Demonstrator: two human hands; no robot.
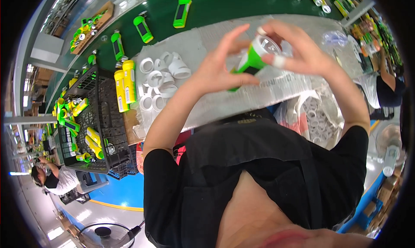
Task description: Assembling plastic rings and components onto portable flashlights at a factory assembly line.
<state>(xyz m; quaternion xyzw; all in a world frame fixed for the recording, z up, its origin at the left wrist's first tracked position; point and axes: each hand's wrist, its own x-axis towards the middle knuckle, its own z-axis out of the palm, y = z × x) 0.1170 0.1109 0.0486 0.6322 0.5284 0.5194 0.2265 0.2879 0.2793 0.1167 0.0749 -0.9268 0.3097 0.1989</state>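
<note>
Over the covered bench, my right hand (298,49) grips the white head of a green and black flashlight (252,62) between thumb and fingers. Light-coloured wraps show on some of its fingertips. The flashlight is tilted, its clear lens end up and to the right. Close beside its body, my left hand (220,66) has its fingers and thumb spread apart. That thumb crosses in front of the lower body, and a green end shows below it; whether it touches cannot be made out. White plastic rings (166,75) lie in a loose group left of my hands.
Yellow flashlights (125,85) stand beside a black crate (110,114) holding more flashlights. Others lie on the green conveyor belt (207,8) at the far side. A bag of white rings (317,118) sits below the bench edge. Co-workers (56,178) sit at both sides.
</note>
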